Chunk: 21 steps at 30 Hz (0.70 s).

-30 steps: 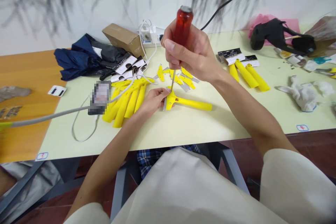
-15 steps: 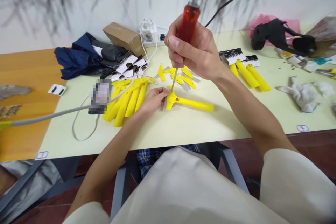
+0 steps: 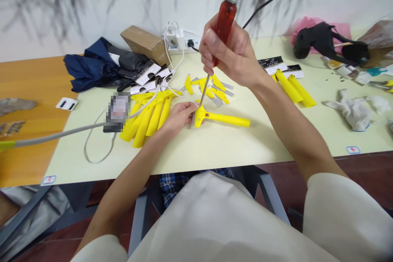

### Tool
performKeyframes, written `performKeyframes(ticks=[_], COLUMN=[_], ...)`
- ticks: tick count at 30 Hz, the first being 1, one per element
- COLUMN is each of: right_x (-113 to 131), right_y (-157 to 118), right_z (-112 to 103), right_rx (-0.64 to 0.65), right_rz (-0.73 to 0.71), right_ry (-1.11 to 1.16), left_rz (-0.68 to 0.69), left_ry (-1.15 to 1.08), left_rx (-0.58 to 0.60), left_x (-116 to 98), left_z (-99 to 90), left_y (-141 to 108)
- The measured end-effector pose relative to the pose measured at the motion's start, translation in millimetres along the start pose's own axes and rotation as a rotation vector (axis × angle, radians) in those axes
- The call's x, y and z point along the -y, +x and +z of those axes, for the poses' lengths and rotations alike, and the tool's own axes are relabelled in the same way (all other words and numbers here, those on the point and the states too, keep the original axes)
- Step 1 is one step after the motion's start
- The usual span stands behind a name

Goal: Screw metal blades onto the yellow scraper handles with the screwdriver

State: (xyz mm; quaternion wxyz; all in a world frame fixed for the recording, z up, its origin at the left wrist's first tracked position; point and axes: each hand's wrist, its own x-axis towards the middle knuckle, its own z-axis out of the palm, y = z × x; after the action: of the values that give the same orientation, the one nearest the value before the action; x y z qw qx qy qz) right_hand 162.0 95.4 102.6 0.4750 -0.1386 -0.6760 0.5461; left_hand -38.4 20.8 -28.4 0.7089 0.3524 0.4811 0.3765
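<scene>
My right hand (image 3: pixel 230 51) is closed around the red handle of a screwdriver (image 3: pixel 226 20). Its metal shaft slants down, and the tip meets the upper part of a yellow scraper's head. That scraper (image 3: pixel 227 120) lies on the table with its handle pointing right and a grey blade along its left edge. My left hand (image 3: pixel 182 115) pinches the blade side of the head between thumb and fingers; some fingertips are hidden beneath. Just beyond the hands lie several loose yellow head pieces (image 3: pixel 219 82) and grey blades (image 3: pixel 216 101).
Left of my left hand is a pile of yellow scrapers (image 3: pixel 147 120), crossed by a white cable. Behind are a cardboard box (image 3: pixel 144 45), a power strip (image 3: pixel 184 43) and a dark blue cloth (image 3: pixel 89 65). Packaged yellow handles (image 3: pixel 290 86) and crumpled white material (image 3: pixel 353 110) lie right.
My right hand and the screwdriver handle have shifted slightly right, so the shaft leans more to the right. The scraper and my left hand stay almost in place.
</scene>
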Motion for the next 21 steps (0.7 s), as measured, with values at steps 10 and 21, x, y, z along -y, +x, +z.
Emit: performKeyframes(ticks=[10,21], right_x=[25,61], right_y=[-5,-24], right_z=[-20,-24], right_rx=[0.03,0.303], right_rz=[-0.073,-0.035], right_ry=[-0.286,-0.562], left_rz=[0.006,-0.018], left_ry=[-0.009,0.037], left_rx=[-0.002,0.04], left_x=[4,6], left_z=[-2.9,-7.1], left_y=[3,7])
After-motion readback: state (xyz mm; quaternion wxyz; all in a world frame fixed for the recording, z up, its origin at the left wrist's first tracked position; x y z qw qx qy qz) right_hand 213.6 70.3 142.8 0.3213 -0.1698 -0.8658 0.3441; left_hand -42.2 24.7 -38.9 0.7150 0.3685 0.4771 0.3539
